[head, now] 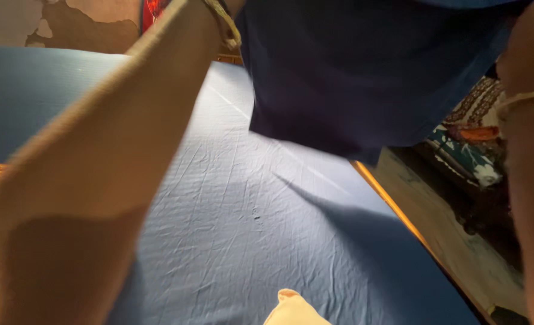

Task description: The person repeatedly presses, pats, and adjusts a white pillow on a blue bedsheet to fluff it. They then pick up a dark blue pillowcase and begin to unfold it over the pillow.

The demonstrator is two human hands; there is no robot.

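a big dark blue cloth (363,72) is hanging in the air over a bed with a wrinkly light blue sheet (249,229). both arms are reaching up to the cloth's top edge. the left arm (92,168) and the right arm (531,180) each are wearing a thin thread band at the wrist. the hands are going out of the picture at the top, so i cannot tell how they are gripping. a patterned blanket (471,132) is lying on the floor at the right.
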